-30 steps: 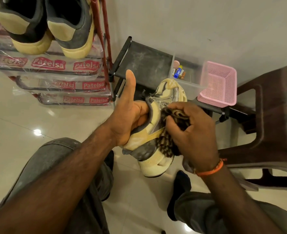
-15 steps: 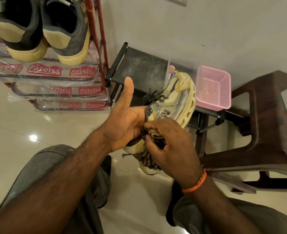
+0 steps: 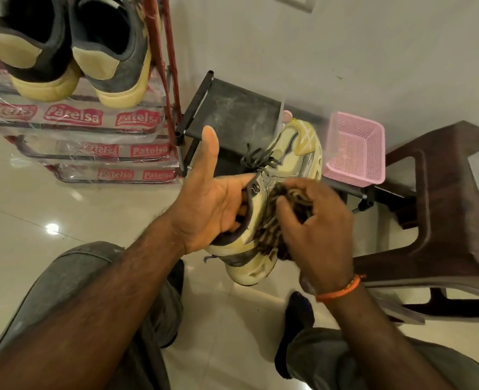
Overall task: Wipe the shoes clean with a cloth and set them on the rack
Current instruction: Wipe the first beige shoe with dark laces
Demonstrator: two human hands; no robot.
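Observation:
A cream and grey sneaker (image 3: 294,161) with dark laces hangs in front of me, toe pointing away. My left hand (image 3: 213,209) holds it with the fingers tucked inside the collar and the thumb sticking up. My right hand (image 3: 317,229) grips a bunched brown-and-tan patterned cloth (image 3: 269,232) and presses it against the shoe's side. At the top left two grey and yellow shoes (image 3: 72,49) stand heel-out on the red rack (image 3: 165,80), whose shelves are wrapped in printed plastic.
A low black rack (image 3: 232,114) stands against the wall behind the sneaker, with a pink plastic basket (image 3: 356,147) on it. A brown plastic chair (image 3: 443,209) is at the right. My knees sit at the bottom over a glossy tiled floor (image 3: 63,220).
My right hand has slid the cloth from the heel area up along the shoe's side. The shoe has tilted, its toe now farther up and away.

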